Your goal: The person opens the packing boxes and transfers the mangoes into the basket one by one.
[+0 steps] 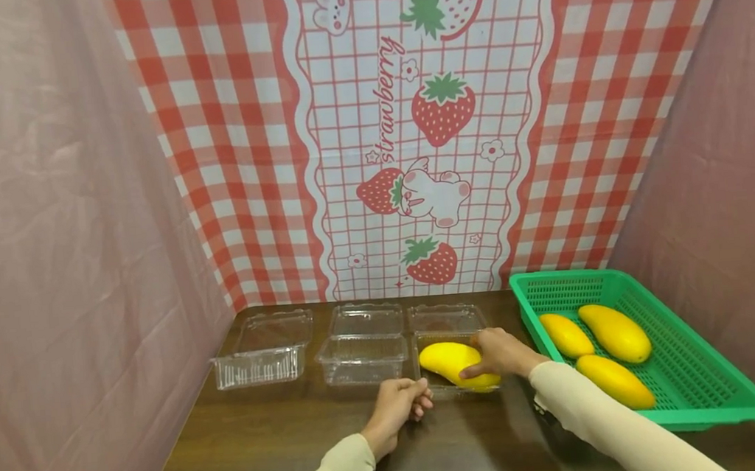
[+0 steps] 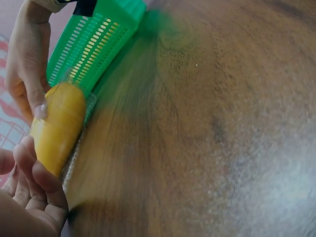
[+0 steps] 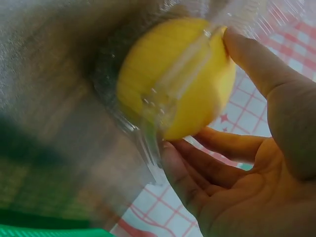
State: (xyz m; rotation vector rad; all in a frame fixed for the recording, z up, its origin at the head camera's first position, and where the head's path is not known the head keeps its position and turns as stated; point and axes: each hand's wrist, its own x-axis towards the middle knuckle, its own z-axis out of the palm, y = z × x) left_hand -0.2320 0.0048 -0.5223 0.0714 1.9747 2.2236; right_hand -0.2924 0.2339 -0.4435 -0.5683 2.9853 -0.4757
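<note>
A yellow mango [image 1: 450, 359] lies slanted in the rightmost clear plastic box [image 1: 423, 350], whose hinged lid [image 1: 447, 319] is folded back. My right hand [image 1: 503, 351] grips the mango's right part, thumb on the near side and fingers on the far side. In the right wrist view, the box's clear wall crosses in front of the mango [image 3: 197, 84]. At the box's near left corner, my left hand [image 1: 401, 407] pinches the edge with thumb and curled fingers. Those fingers [image 2: 47, 185] overlap the mango's lower end in the left wrist view.
To the left stand two more lidded clear boxes, one in the middle [image 1: 364, 361] and one farther left [image 1: 259, 368], both with lids back. A green basket [image 1: 700, 358] at the right holds three mangoes [image 1: 614, 331]. Checked cloth hangs behind the wooden table [image 1: 267, 436].
</note>
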